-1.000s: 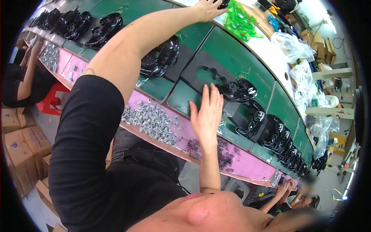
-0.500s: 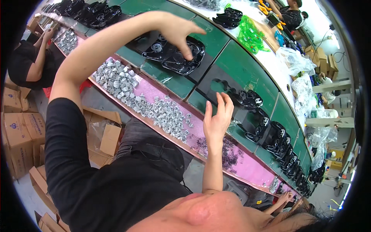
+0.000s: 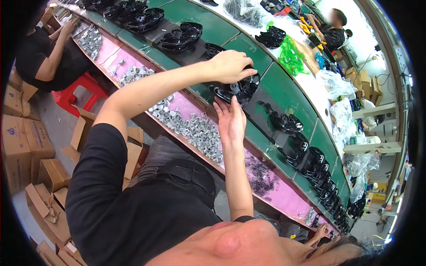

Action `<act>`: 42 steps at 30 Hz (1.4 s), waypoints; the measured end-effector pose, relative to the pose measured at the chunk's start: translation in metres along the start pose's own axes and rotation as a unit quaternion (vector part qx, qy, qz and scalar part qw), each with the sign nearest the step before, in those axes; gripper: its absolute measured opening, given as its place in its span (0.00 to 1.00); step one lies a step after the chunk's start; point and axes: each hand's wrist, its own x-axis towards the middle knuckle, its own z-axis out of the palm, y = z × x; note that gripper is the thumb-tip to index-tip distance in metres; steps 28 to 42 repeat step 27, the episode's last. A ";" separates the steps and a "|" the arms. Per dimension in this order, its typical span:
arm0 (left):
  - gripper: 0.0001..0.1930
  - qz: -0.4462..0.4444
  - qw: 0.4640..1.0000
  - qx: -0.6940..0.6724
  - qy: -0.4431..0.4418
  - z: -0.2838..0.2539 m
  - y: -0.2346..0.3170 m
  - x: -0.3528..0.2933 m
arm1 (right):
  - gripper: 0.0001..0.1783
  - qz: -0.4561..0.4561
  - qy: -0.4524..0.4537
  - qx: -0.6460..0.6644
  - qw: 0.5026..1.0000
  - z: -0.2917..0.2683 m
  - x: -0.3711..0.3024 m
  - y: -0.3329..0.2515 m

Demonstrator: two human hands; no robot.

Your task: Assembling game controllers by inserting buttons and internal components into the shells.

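Note:
My left hand (image 3: 229, 67) reaches over a glossy black molded plastic part (image 3: 243, 90), its fingers curled down on the far side and gripping it. One end of the part looks tilted up from the green work surface. At the near edge of the part is my right hand (image 3: 232, 122), palm up, with fingers stretched out and apart. Its fingertips come up to the part's rim; I cannot tell if they bear any weight. Another black part (image 3: 213, 51) lies just beyond my left wrist, partly hidden by it.
A pink-lined trough (image 3: 284, 195) along the near side holds grey metal pieces (image 3: 191, 128) and small dark pieces (image 3: 262, 177). More black parts (image 3: 316, 162) line the green bench (image 3: 290, 99). A co-worker (image 3: 44, 57) sits at left near a red stool (image 3: 80, 95); cardboard boxes (image 3: 29, 146) stand behind.
My left hand has come down onto a black part and closed on it. My right hand has moved left to the part's near edge, turning palm up. The view has shifted.

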 end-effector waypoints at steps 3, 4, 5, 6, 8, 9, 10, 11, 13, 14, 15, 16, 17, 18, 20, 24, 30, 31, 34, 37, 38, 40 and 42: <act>0.25 -0.054 0.991 -0.105 0.056 0.006 0.021 -0.008 | 0.16 -0.074 0.028 0.006 0.997 0.001 -0.013 -0.010; 0.25 -0.054 0.989 -0.126 0.061 0.007 0.029 -0.010 | 0.18 -0.101 0.020 -0.016 0.995 0.003 -0.018 -0.019; 0.26 -0.056 0.985 -0.146 0.066 0.005 0.038 -0.013 | 0.19 -0.137 0.032 -0.024 0.990 0.005 -0.021 -0.027; 0.27 -0.052 0.984 -0.164 0.046 -0.001 0.048 -0.016 | 0.19 -0.148 0.037 -0.050 0.987 0.004 -0.025 -0.042; 0.28 -0.003 0.974 -0.206 0.095 -0.002 0.056 -0.020 | 0.19 -0.185 0.027 -0.080 0.979 0.000 -0.026 -0.072; 0.28 0.023 0.961 -0.244 0.130 -0.004 0.059 -0.019 | 0.18 -0.185 0.032 -0.079 0.979 -0.005 -0.022 -0.090; 0.26 0.034 0.955 -0.252 0.150 -0.009 0.060 -0.021 | 0.16 -0.156 0.042 -0.064 0.985 -0.017 -0.012 -0.108; 0.24 0.049 0.955 -0.237 0.172 -0.015 0.061 -0.024 | 0.15 -0.133 0.035 -0.032 0.990 -0.037 0.003 -0.129; 0.21 0.037 0.950 -0.260 0.168 -0.025 0.058 -0.035 | 0.17 -0.112 0.065 -0.006 0.992 -0.053 0.039 -0.175; 0.20 0.032 0.949 -0.267 0.164 -0.030 0.058 -0.044 | 0.17 -0.146 0.074 -0.028 0.986 -0.070 0.067 -0.200; 0.19 0.023 0.948 -0.272 0.163 -0.033 0.056 -0.054 | 0.18 -0.179 0.108 -0.013 0.978 -0.077 0.093 -0.221; 0.17 0.026 0.946 -0.279 0.163 -0.036 0.056 -0.063 | 0.19 -0.215 0.107 -0.030 0.970 -0.105 0.127 -0.247; 0.16 0.010 0.949 -0.285 0.136 -0.040 0.055 -0.073 | 0.20 -0.216 0.161 -0.039 0.962 -0.129 0.160 -0.275; 0.16 -0.007 0.951 -0.290 0.109 -0.043 0.054 -0.083 | 0.21 -0.226 0.174 -0.073 0.956 -0.150 0.186 -0.296; 0.15 -0.018 0.952 -0.297 0.070 -0.045 0.050 -0.099 | 0.16 -0.234 0.245 -0.026 0.940 -0.202 0.226 -0.339; 0.12 -0.096 0.954 -0.281 0.047 -0.046 0.032 -0.146 | 0.17 -0.185 0.266 -0.055 0.944 -0.243 0.281 -0.351; 0.11 -0.172 0.944 -0.276 0.059 -0.048 0.030 -0.179 | 0.21 -0.138 0.209 -0.052 0.967 -0.244 0.311 -0.338; 0.11 -0.172 0.944 -0.276 0.059 -0.048 0.030 -0.179 | 0.21 -0.138 0.209 -0.052 0.967 -0.244 0.311 -0.338; 0.11 -0.172 0.944 -0.276 0.059 -0.048 0.030 -0.179 | 0.21 -0.138 0.209 -0.052 0.967 -0.244 0.311 -0.338; 0.11 -0.172 0.944 -0.276 0.059 -0.048 0.030 -0.179 | 0.21 -0.138 0.209 -0.052 0.967 -0.244 0.311 -0.338; 0.11 -0.172 0.944 -0.276 0.059 -0.048 0.030 -0.179 | 0.21 -0.138 0.209 -0.052 0.967 -0.244 0.311 -0.338; 0.11 -0.172 0.944 -0.276 0.059 -0.048 0.030 -0.179 | 0.21 -0.138 0.209 -0.052 0.967 -0.244 0.311 -0.338; 0.11 -0.172 0.944 -0.276 0.059 -0.048 0.030 -0.179 | 0.21 -0.138 0.209 -0.052 0.967 -0.244 0.311 -0.338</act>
